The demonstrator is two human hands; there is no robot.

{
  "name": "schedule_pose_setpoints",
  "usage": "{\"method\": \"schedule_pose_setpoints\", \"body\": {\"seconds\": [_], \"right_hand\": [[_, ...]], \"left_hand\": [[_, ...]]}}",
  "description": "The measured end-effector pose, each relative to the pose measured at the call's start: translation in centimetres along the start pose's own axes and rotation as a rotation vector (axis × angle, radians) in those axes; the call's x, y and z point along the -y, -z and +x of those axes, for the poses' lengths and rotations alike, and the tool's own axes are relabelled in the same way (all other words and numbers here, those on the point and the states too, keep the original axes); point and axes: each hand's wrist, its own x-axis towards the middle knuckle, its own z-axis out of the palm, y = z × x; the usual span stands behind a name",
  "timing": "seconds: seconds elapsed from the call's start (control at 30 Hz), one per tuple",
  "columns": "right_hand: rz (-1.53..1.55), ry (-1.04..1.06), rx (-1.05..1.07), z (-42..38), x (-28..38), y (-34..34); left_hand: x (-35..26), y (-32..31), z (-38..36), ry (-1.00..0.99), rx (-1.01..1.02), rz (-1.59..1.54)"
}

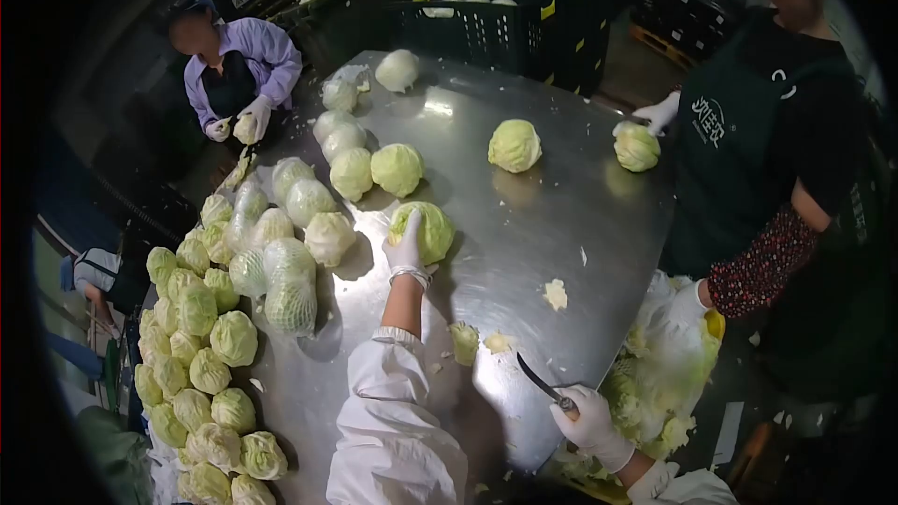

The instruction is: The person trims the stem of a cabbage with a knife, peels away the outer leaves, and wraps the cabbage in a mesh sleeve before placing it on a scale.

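My left hand [406,254], in a white glove, grips a green cabbage [436,232] on the metal table; its thumb lies over the top and the other fingers are hidden. Near the table's front right edge, my gloved right hand [591,423] is closed round the handle of a curved knife [538,378], whose blade points up and left. Trimmed cabbage leaves [464,342] and a pale cut piece [498,343] lie between my hands. Beyond my left hand sit two more cabbages, one of them a green cabbage [398,169].
Many cabbages [196,307] crowd the table's left side, some in netting [291,287]. A single cabbage [514,146] stands farther back on the metal table [468,131]. At right a co-worker's gloved hand touches another cabbage [637,147], above a leaf-filled bag [669,355]. Dark crates [468,33] stand behind.
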Motion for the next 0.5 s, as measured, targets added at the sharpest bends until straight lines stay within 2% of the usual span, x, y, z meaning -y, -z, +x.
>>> {"method": "schedule_pose_setpoints", "body": {"seconds": [0.07,0.1,0.17,0.3,0.33,0.37,0.4,0.47,0.5], "right_hand": [[0.034,-0.006,-0.009,0.2,0.5,0.4],[0.045,0.010,-0.041,0.4,0.7,0.6],[0.084,0.072,-0.087,0.5,0.2,0.2],[0.202,-0.093,0.140,-0.2,2.7,0.3],[0.209,-0.011,0.160,-0.5,3.1,0.1],[0.217,0.071,0.179,-0.8,3.4,-0.1],[0.241,0.057,0.217,-1.6,4.6,-0.5],[0.270,-0.072,0.573,-3.4,7.3,-1.2],[0.282,-0.082,0.606,-4.9,7.6,-2.6]], "left_hand": [[1.6,2.6,-1.4,-0.238,0.242,-0.048],[1.7,4.3,-2.7,-0.253,0.356,-0.065],[2.6,7.7,-8.9,-0.245,0.359,0.087],[5.3,17.8,-19.4,-0.469,0.584,0.533],[5.5,19.1,-21.3,-0.453,0.568,0.541],[5.8,20.4,-22.9,-0.493,0.528,0.718],[6.4,22.4,-25.2,-0.508,0.475,0.902],[7.4,25.2,-30.2,-0.536,0.417,1.133],[8.0,25.7,-32.3,-0.538,0.372,1.294]]}}
